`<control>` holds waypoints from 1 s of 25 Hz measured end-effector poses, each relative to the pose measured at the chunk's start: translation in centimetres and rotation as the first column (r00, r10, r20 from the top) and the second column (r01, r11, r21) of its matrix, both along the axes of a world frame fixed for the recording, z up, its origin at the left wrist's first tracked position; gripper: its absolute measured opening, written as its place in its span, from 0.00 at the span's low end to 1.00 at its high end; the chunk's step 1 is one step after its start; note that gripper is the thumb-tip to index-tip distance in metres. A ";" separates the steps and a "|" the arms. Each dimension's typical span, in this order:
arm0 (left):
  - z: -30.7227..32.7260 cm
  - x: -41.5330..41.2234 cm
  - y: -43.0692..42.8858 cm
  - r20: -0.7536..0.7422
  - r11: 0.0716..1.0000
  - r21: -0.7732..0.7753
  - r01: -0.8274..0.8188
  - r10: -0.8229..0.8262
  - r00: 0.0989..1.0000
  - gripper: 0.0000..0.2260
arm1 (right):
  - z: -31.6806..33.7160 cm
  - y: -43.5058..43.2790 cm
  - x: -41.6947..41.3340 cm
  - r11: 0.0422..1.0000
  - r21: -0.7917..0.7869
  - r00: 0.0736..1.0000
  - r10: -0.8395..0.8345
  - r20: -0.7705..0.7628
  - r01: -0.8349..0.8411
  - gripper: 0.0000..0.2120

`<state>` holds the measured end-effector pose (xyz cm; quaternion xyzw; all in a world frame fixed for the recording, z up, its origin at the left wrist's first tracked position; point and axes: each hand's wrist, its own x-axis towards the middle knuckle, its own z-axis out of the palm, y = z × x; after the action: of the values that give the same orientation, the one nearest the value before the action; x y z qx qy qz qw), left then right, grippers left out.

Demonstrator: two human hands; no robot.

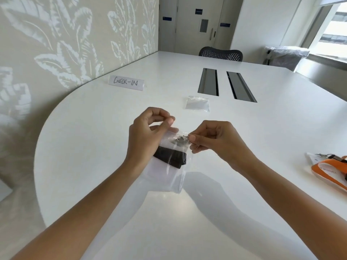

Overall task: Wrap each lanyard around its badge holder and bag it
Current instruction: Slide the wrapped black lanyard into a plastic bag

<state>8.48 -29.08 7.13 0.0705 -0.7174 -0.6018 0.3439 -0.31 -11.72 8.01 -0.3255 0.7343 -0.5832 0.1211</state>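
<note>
A clear plastic bag [169,177] hangs above the white table [93,139] between my hands. Inside it sits a white badge holder with a black lanyard [170,158] wrapped around it, and a metal clip [181,140] shows near the bag's mouth. My left hand [148,136] pinches the bag's top left edge. My right hand [212,139] pinches the top right edge beside the clip. A second badge holder with an orange lanyard [330,169] lies at the right edge of the table. An empty clear bag [197,103] lies flat farther back.
A white "CHECK-IN" sign [126,83] stands near the patterned wall on the left. Two dark cable slots [226,85] are set into the table's middle. A black mesh chair [220,53] sits at the far end, and a window is at the right.
</note>
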 end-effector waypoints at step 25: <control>-8.3 8.1 -15.1 0.433 0.497 -0.827 0.262 0.268 0.861 0.28 | -4.4 -26.8 -2.4 0.976 0.193 0.974 -0.138 0.182 0.102 0.05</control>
<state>16.54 -44.22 -1.14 0.0458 -0.9835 -0.1167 0.1305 -2.69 -38.51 3.66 -0.2095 0.7876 -0.5489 0.1857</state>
